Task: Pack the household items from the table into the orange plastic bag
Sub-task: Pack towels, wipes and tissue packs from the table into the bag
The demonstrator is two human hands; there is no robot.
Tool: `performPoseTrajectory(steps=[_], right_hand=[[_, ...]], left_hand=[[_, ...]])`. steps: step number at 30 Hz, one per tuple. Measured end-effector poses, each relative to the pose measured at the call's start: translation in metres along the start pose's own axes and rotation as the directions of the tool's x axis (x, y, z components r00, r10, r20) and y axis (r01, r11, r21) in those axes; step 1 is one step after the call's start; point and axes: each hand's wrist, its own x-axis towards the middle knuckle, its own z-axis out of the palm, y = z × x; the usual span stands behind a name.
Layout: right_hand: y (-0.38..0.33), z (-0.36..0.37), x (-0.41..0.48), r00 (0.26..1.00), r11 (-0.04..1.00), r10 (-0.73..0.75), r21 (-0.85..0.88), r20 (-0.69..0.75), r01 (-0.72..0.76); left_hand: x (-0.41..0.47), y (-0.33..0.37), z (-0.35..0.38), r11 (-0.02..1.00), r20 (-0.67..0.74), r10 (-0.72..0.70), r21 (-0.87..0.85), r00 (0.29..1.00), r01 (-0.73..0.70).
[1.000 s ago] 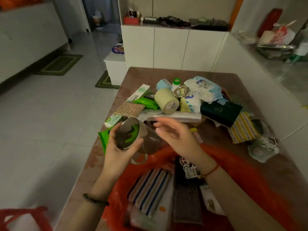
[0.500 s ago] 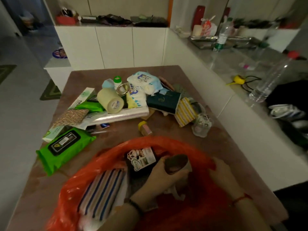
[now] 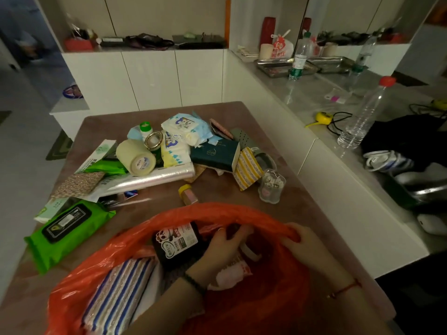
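Observation:
The orange plastic bag [image 3: 183, 213] lies open at the table's near edge. My left hand [image 3: 222, 247] is down inside it, wrapped around a dark metal mug [image 3: 235, 229] that is mostly hidden. My right hand [image 3: 307, 240] pinches the bag's right rim. Inside the bag lie a striped cloth pack [image 3: 118, 293], a black panda-label pack [image 3: 176, 243] and a small white packet [image 3: 232, 272]. On the table remain a green wipes pack [image 3: 65, 228], a tape roll [image 3: 136, 157], a dark tissue box [image 3: 215, 153] and a cotton swab jar [image 3: 271, 186].
The brown table [image 3: 302, 213] carries more items at its far middle: diaper packs [image 3: 183, 126], a yellow striped pouch [image 3: 248, 168], a small yellow-capped bottle [image 3: 187, 193]. A white counter [image 3: 314, 100] on the right holds bottles, trays and a black bag.
My left hand carried the mug from above the table down into the bag. My right hand moved to the bag's right rim. The view swung right.

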Motion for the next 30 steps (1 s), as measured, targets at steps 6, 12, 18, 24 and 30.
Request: performPoseTrajectory(steps=[6, 12, 18, 24, 30], right_hand=[[-0.019, -0.028, 0.036, 0.992, 0.996, 0.011, 0.090, -0.126, 0.001], [-0.004, -0.012, 0.133, 0.956, 0.985, 0.092, 0.164, -0.278, -0.047], [0.021, 0.028, 0.159, 0.897, 0.946, 0.184, 0.319, -0.402, -0.051], [0.032, 0.030, 0.162, 0.865, 0.950, 0.194, 0.310, -0.463, -0.046], [0.022, 0.008, 0.137, 0.895, 0.946, 0.100, 0.321, -0.436, 0.051]], left_hand=[[-0.011, 0.018, -0.032, 0.997, 0.006, 0.030, 0.072, 1.000, -0.030], [-0.018, 0.025, -0.048, 0.995, -0.067, 0.102, -0.015, 0.993, -0.103], [-0.030, 0.014, -0.057, 0.997, -0.141, 0.063, -0.041, 0.988, -0.070], [-0.025, 0.016, -0.061, 0.994, -0.215, 0.101, -0.022, 0.971, -0.108], [-0.016, 0.028, -0.054, 0.982, -0.190, 0.175, -0.036, 0.966, -0.185]])
